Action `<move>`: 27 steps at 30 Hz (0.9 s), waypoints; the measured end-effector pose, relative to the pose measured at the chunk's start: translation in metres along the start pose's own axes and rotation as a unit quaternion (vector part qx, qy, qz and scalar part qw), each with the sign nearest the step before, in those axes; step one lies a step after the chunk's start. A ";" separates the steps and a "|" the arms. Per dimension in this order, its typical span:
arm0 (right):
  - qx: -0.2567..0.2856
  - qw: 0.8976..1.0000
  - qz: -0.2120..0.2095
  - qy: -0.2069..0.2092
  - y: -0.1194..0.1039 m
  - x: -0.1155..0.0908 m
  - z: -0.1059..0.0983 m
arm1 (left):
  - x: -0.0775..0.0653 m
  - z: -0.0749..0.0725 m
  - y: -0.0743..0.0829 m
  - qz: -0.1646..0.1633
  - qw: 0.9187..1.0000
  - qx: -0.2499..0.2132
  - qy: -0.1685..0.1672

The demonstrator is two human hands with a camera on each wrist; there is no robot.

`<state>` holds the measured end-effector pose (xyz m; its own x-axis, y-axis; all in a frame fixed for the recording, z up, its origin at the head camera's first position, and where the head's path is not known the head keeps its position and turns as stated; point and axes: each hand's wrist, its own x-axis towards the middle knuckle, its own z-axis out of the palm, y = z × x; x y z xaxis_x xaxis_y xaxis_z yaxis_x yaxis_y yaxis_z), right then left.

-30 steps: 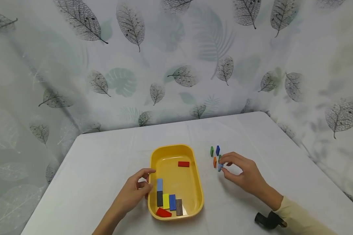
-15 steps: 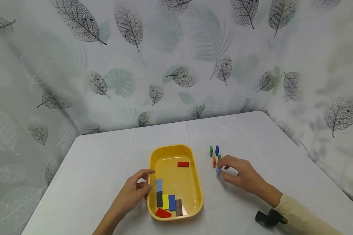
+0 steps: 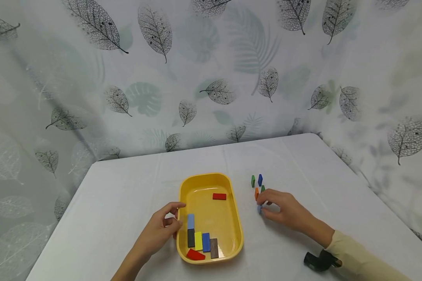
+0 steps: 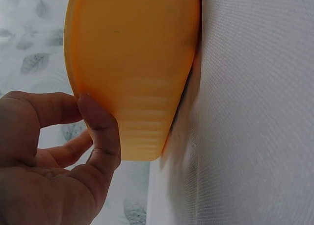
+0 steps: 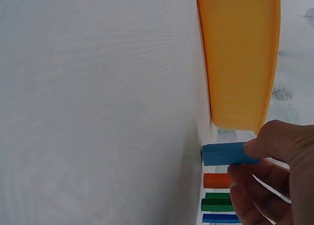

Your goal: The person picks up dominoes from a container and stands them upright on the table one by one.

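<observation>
A light blue domino-like block (image 5: 223,154) stands on end on the white cloth, and my right hand (image 3: 285,208) pinches its top between thumb and fingers. Beyond it stand an orange block (image 3: 256,194), a blue block (image 3: 260,180) and two green ones, the nearer green block (image 3: 263,188) partly behind my fingers. To the left is a yellow plastic tray (image 3: 211,218), whose left rim my left hand (image 3: 160,226) pinches. In the left wrist view, the thumb (image 4: 103,141) lies against the tray's outer wall.
Inside the tray lie several flat blocks, among them a red block (image 3: 219,196) alone near the back and a brown block (image 3: 214,248) near the front. A black object (image 3: 321,260) sits by my right sleeve. Leaf-patterned fabric (image 3: 211,117) hangs behind the table.
My right hand has come slightly nearer and to the left with the light blue block, which now stands nearer than the orange one. The left hand and tray have stayed put.
</observation>
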<state>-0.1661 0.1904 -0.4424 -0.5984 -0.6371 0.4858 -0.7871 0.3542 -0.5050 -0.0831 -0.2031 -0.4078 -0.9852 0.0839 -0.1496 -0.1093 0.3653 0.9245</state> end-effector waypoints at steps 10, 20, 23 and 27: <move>-0.020 0.999 0.022 -0.012 -0.003 -0.001 0.000 | -0.002 0.000 0.000 -0.002 1.000 -0.001 0.004; -0.025 0.999 0.026 0.011 -0.014 0.002 -0.005 | -0.004 -0.002 0.002 0.004 1.000 0.001 0.001; -0.034 0.999 0.010 0.031 -0.019 0.005 -0.008 | -0.004 -0.002 0.002 0.014 1.000 0.012 0.009; -0.038 0.998 -0.013 0.051 -0.028 0.012 -0.011 | -0.002 -0.002 0.003 0.019 0.999 0.027 0.025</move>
<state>-0.1529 0.1804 -0.4153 -0.5863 -0.5754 0.5702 -0.8096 0.3911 -0.4378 -0.0814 -0.2046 -0.4043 -0.9940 0.0533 -0.0956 -0.0654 0.4119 0.9089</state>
